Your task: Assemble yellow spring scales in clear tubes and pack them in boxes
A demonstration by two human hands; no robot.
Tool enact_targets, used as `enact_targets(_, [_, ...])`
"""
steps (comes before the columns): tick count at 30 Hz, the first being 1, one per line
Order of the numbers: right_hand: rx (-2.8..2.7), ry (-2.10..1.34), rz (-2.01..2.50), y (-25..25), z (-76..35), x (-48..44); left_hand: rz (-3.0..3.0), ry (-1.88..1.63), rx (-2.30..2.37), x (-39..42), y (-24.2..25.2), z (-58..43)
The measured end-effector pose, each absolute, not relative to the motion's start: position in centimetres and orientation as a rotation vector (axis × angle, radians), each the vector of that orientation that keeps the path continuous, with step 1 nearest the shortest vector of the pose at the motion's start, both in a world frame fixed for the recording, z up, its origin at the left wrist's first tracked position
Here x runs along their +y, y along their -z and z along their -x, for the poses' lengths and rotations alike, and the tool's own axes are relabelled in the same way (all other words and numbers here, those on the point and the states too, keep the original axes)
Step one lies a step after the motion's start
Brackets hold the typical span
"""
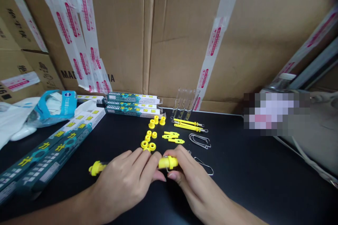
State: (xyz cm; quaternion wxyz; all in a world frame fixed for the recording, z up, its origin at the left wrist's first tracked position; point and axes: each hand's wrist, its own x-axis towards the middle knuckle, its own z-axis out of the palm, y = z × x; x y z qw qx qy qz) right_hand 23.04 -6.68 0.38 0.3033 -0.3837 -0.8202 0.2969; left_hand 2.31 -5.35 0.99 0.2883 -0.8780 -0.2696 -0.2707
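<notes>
- Yellow plastic cap (pixel 168 162) clamped in the right hand's (pixel 191 179) fingers, above the black tabletop (pixel 245 190), just beyond the loose yellow rings (pixel 148 145).
- Uneven pressure could let it slip and roll among those rings.
- Left hand (pixel 124 182), fingers together, grips a yellow-tipped piece (pixel 95 168); both wrists angle inward.

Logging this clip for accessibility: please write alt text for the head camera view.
The left hand grips a yellow plastic piece and the right hand another, over a black table. More yellow parts, wire loops and long green boxes lie around them, before cardboard cartons.
</notes>
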Motion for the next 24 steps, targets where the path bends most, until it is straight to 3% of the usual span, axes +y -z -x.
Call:
enact_targets(17, [-2.46, -0.046, 0.99, -0.7, -24.0, -6.9, 2.378, 0.844, -0.65, -5.8, -1.5, -2.1])
enact_targets(24, [-2.425, -0.235, 1.048, -0.6, -23.8, -6.8, 2.381, 0.823, -0.625, -5.7, -1.3, -2.0])
